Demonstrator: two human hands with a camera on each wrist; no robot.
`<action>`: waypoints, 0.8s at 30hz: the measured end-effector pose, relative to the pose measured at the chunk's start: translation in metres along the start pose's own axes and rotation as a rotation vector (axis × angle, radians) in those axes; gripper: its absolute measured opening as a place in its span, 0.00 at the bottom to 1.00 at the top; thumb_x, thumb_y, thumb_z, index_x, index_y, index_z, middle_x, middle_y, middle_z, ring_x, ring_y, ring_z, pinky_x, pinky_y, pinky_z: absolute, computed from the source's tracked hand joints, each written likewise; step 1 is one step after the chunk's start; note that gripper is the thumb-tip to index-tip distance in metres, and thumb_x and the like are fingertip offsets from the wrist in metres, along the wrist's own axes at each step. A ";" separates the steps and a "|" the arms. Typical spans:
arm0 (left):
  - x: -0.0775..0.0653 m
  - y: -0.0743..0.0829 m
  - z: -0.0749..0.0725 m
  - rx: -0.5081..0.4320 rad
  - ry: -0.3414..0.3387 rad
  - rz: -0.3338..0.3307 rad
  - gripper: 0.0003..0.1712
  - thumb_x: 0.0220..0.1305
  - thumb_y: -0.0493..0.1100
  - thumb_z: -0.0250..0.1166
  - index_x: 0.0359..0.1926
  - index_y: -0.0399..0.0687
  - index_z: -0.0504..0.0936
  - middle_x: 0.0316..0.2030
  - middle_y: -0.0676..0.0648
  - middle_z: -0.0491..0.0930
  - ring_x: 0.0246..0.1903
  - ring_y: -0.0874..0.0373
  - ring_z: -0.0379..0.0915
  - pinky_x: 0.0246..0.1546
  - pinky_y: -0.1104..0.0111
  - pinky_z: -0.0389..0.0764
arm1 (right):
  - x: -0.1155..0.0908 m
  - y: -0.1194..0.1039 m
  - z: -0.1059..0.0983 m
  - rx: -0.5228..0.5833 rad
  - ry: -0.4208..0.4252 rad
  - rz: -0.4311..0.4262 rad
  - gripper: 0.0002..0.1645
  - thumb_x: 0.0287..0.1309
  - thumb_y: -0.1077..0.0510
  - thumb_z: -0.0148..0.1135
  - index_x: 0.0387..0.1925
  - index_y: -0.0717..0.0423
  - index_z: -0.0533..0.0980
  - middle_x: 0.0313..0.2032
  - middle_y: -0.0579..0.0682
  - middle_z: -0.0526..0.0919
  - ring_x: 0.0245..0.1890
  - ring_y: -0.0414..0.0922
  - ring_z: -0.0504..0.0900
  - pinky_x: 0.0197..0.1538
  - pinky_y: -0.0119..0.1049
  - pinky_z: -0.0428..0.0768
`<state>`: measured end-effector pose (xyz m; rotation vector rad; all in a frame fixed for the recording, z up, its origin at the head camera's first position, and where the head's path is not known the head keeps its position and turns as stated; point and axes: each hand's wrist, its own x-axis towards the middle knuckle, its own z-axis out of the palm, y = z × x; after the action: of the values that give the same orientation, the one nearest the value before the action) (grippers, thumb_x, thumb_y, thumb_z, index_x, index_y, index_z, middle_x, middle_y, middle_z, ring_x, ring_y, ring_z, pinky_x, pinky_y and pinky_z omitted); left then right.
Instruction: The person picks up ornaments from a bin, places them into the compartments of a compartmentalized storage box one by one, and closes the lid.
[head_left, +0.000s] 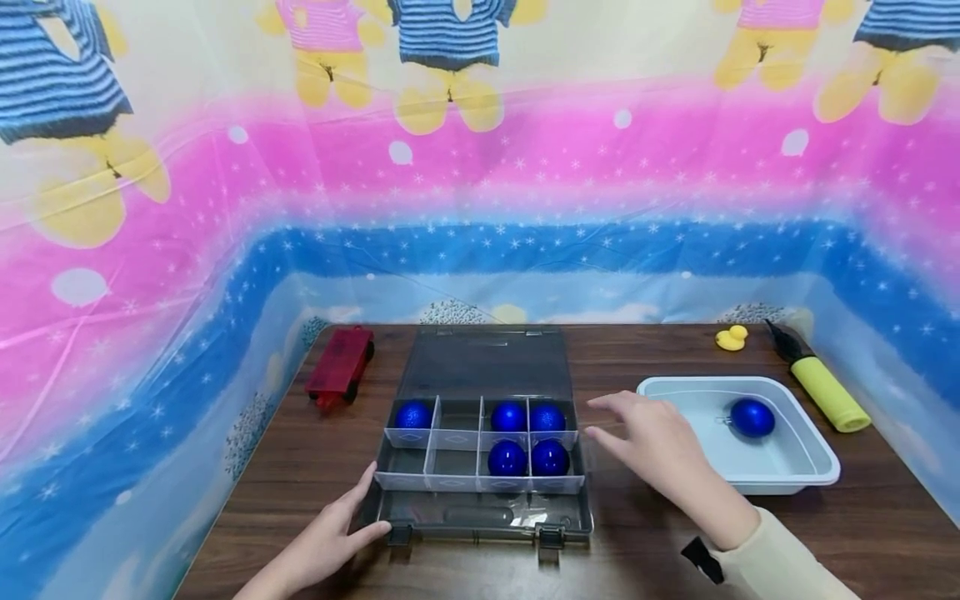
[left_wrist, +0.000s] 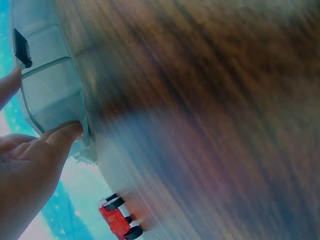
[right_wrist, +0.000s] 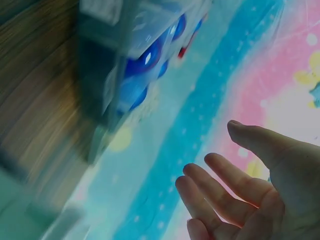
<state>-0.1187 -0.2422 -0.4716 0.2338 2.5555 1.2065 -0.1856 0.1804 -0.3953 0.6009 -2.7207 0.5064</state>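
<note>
A dark translucent compartment box (head_left: 480,515) lies with its lid folded back on the wooden table. Several shiny blue balls (head_left: 507,458) sit in its cells: one in the back left cell, the others in the two right columns. My left hand (head_left: 327,533) touches the box's front left corner, fingers along the side and thumb at the front edge. To the right of the box my right hand (head_left: 651,437) hovers with fingers spread, holding nothing. Beyond it, a white tray (head_left: 798,479) holds one blue ball (head_left: 752,417) with a small hanging loop.
A red toy vehicle (head_left: 341,365) stands at the back left. At the back right are a yellow rubber duck (head_left: 731,337) and a yellow-green hand pump (head_left: 830,393) with a black nozzle. A patterned cloth (head_left: 525,183) surrounds the table's back and sides.
</note>
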 end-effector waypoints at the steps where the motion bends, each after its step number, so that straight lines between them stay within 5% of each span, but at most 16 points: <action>1: 0.000 0.000 0.000 0.000 0.000 0.000 0.51 0.66 0.54 0.62 0.75 0.39 0.42 0.71 0.31 0.47 0.67 0.36 0.50 0.60 0.43 0.61 | -0.003 0.005 -0.003 -0.006 -0.001 0.018 0.21 0.54 0.46 0.71 0.48 0.48 0.83 0.34 0.44 0.84 0.31 0.46 0.81 0.36 0.46 0.77; 7: -0.001 0.000 0.000 -0.011 -0.003 -0.003 0.51 0.66 0.54 0.62 0.75 0.39 0.42 0.71 0.31 0.47 0.67 0.36 0.49 0.60 0.43 0.60 | -0.017 0.034 -0.018 -0.063 -0.021 0.125 0.25 0.56 0.43 0.68 0.51 0.52 0.81 0.36 0.51 0.85 0.22 0.41 0.75 0.23 0.38 0.72; 12: -0.001 0.001 0.000 -0.012 -0.004 -0.014 0.51 0.66 0.54 0.62 0.75 0.39 0.42 0.71 0.31 0.47 0.67 0.36 0.49 0.60 0.42 0.60 | -0.025 0.059 -0.024 -0.102 -0.006 0.185 0.28 0.56 0.42 0.68 0.52 0.55 0.81 0.47 0.60 0.82 0.34 0.53 0.81 0.31 0.47 0.78; 19: 0.000 0.001 0.000 -0.018 -0.008 -0.019 0.51 0.66 0.54 0.62 0.76 0.40 0.42 0.71 0.32 0.46 0.67 0.35 0.49 0.60 0.42 0.60 | -0.039 0.116 -0.023 -0.123 0.001 0.292 0.32 0.54 0.46 0.70 0.52 0.66 0.78 0.54 0.71 0.71 0.50 0.69 0.71 0.45 0.64 0.72; 24: 0.000 -0.002 0.001 -0.018 -0.003 -0.013 0.52 0.66 0.55 0.62 0.75 0.39 0.42 0.71 0.31 0.47 0.67 0.35 0.50 0.59 0.42 0.61 | -0.048 0.145 -0.027 -0.112 -0.125 0.392 0.50 0.53 0.30 0.62 0.58 0.69 0.71 0.54 0.76 0.66 0.52 0.72 0.67 0.46 0.67 0.70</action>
<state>-0.1188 -0.2425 -0.4735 0.2138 2.5390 1.2227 -0.2039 0.3311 -0.4278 0.0678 -2.9741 0.4121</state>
